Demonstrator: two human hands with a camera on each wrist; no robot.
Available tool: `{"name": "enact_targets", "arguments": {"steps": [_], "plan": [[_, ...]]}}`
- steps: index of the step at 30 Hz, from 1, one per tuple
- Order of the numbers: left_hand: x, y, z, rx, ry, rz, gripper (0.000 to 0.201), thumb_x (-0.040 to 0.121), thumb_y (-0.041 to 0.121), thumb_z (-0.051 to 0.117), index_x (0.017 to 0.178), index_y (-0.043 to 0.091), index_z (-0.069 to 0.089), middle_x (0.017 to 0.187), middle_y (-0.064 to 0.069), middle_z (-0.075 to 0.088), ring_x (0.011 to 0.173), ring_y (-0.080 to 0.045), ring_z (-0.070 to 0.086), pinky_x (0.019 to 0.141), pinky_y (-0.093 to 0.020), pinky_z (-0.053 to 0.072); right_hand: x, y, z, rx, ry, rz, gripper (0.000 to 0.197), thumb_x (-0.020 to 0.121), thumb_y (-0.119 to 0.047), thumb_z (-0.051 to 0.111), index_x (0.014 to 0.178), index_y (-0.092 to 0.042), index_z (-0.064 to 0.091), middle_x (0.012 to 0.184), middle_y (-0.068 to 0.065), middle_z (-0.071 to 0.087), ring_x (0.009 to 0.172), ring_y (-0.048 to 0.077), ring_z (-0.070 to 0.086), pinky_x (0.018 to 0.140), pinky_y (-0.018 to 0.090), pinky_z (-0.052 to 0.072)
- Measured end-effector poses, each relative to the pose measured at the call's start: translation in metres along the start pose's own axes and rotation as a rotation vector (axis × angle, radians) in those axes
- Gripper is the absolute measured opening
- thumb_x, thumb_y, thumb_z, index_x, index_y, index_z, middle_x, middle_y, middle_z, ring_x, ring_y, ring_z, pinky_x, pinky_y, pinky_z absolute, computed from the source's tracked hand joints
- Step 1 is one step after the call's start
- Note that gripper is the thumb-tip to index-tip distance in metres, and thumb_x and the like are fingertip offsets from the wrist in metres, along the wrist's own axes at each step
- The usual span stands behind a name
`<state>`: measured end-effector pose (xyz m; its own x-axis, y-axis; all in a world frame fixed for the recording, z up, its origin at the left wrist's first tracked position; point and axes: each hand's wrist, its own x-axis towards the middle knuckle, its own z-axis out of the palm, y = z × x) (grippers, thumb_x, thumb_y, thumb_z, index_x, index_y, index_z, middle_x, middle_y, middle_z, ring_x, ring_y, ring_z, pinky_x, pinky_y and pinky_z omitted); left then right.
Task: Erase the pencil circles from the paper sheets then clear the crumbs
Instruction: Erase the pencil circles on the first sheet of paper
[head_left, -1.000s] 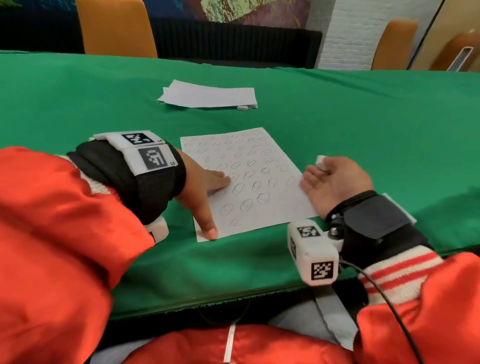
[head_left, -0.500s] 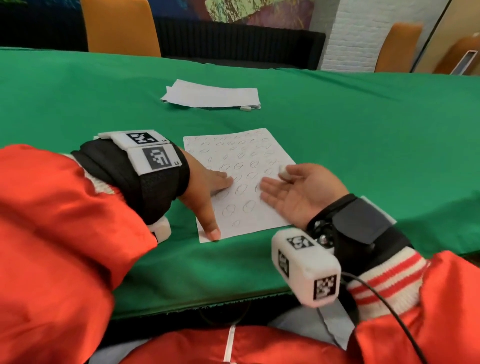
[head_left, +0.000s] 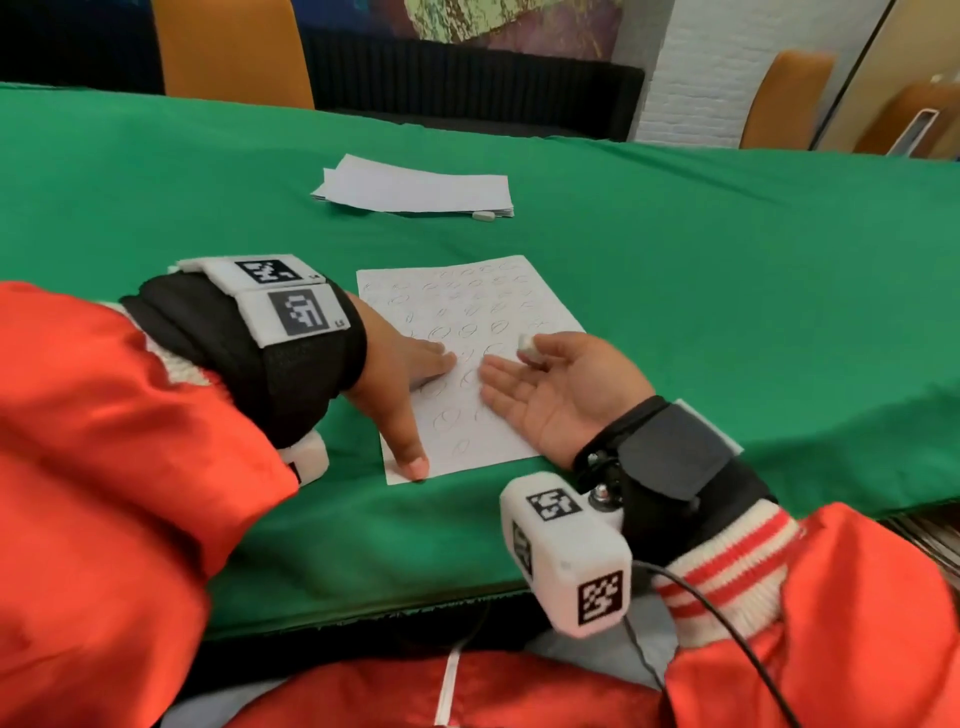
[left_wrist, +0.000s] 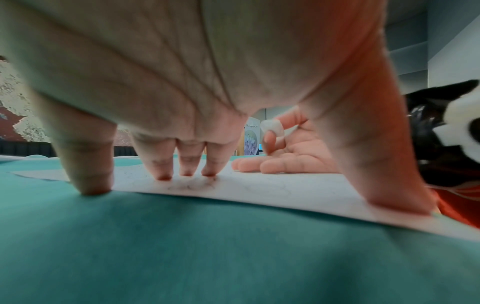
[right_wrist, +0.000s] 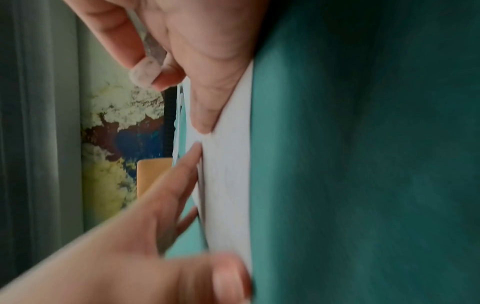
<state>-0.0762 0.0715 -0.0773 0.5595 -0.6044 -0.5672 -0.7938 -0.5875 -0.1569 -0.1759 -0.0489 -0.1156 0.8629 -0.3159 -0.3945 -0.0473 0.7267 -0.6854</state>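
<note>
**Now, eraser to paper**

Firmly is how we want this sheet (head_left: 467, 358) held: the circles are all unerased, so we should keep our left hand (head_left: 400, 374) planted and rub in short strokes away from it, so the paper neither creases nor slides on the green tabletop (head_left: 727, 291).

Our left grip is spread, fingertips (left_wrist: 163, 174) pressing the sheet's left side and the thumb pinning its near corner. Our right hand (head_left: 561, 384) lies palm up on the sheet's right part, its fingers extended over the paper, while thumb and forefinger pinch the small white eraser (head_left: 527, 347) just above the circles. We judge it must turn over before rubbing. A stack of sheets (head_left: 415, 189) waits farther back, well apart.
</note>
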Motion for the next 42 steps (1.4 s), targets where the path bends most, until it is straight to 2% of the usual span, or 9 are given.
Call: {"name": "enact_targets", "arguments": {"steps": [4,6,9,12,16,21,25,37,42], "plan": [[0.001,-0.003,0.001,-0.017,0.0,0.016,0.115,0.074,0.057,0.069,0.151,0.022,-0.009,0.159,0.009,-0.01,0.146,-0.011,0.001,0.117,-0.032,0.005,0.011,-0.035,-0.031,0.071,0.233,-0.219,0.024,0.095,-0.008,0.036,0.072,-0.009,0.039,0.091,0.012,0.049,0.088,0.018,0.05,0.115,0.044,0.023],[0.002,-0.004,0.001,-0.031,-0.002,0.02,0.115,0.073,0.056,0.07,0.151,0.023,-0.008,0.159,0.01,-0.01,0.146,-0.011,0.001,0.117,-0.032,0.006,0.01,-0.049,-0.043,0.034,0.298,-0.273,0.021,0.095,-0.011,0.037,0.075,-0.009,0.044,0.108,0.014,0.054,0.105,0.021,0.051,0.114,0.041,0.023],[0.002,-0.004,0.001,-0.026,-0.002,0.019,0.116,0.073,0.058,0.069,0.151,0.023,-0.008,0.158,0.01,-0.01,0.146,-0.011,0.001,0.118,-0.033,0.005,-0.003,-0.055,-0.043,-0.022,0.221,-0.298,0.019,0.095,-0.013,0.036,0.081,-0.01,0.048,0.124,0.017,0.054,0.119,0.029,0.049,0.099,0.042,0.037],[0.001,-0.003,0.0,-0.022,0.007,0.02,0.114,0.074,0.058,0.068,0.152,0.022,-0.007,0.159,0.009,-0.009,0.146,-0.011,0.001,0.117,-0.033,0.006,-0.015,-0.046,-0.026,-0.188,0.046,-0.319,0.013,0.092,-0.007,0.038,0.082,-0.009,0.046,0.092,0.014,0.064,0.078,0.022,0.063,0.074,0.033,0.054],[0.001,-0.003,0.0,-0.041,0.041,0.036,0.109,0.076,0.054,0.068,0.152,0.021,-0.003,0.159,0.006,-0.005,0.146,-0.013,0.002,0.117,-0.031,0.006,-0.02,-0.031,-0.004,-0.779,-0.123,-0.354,0.012,0.091,-0.006,0.054,0.08,-0.009,0.048,0.061,0.003,0.063,0.046,0.012,0.053,0.052,0.024,0.051],[-0.001,-0.01,-0.003,-0.097,0.029,0.03,0.107,0.074,0.053,0.071,0.151,0.032,-0.002,0.157,0.012,-0.014,0.145,-0.01,-0.004,0.116,-0.032,0.005,-0.027,-0.024,0.0,-1.524,-0.077,-0.553,0.018,0.085,-0.031,0.066,0.079,-0.015,0.06,0.069,0.004,0.065,0.058,0.012,0.054,0.063,0.03,0.049],[-0.003,-0.017,-0.006,-0.127,0.028,0.032,0.109,0.071,0.056,0.071,0.15,0.038,-0.002,0.157,0.017,-0.012,0.145,-0.008,-0.004,0.116,-0.033,0.0,-0.03,-0.014,0.004,-1.714,-0.061,-0.533,0.018,0.084,-0.039,0.064,0.075,-0.024,0.061,0.063,-0.011,0.056,0.054,0.002,0.048,0.051,0.014,0.037],[0.008,0.004,0.001,-0.023,0.011,0.082,0.111,0.074,0.055,0.069,0.152,0.029,-0.007,0.159,0.009,-0.009,0.146,-0.013,0.002,0.116,-0.032,0.006,-0.031,0.01,0.014,-1.993,-0.017,-0.532,0.011,0.09,-0.035,0.053,0.083,-0.026,0.054,0.084,-0.007,0.057,0.079,0.012,0.051,0.066,0.024,0.035],[0.009,0.004,0.001,-0.014,0.016,0.121,0.108,0.075,0.052,0.071,0.152,0.029,0.0,0.16,0.004,-0.007,0.146,-0.015,0.003,0.115,-0.032,0.008,-0.037,0.015,0.022,-2.08,-0.102,-0.584,0.014,0.089,-0.032,0.053,0.078,-0.025,0.049,0.074,-0.008,0.05,0.074,0.014,0.048,0.061,0.026,0.036]]}}
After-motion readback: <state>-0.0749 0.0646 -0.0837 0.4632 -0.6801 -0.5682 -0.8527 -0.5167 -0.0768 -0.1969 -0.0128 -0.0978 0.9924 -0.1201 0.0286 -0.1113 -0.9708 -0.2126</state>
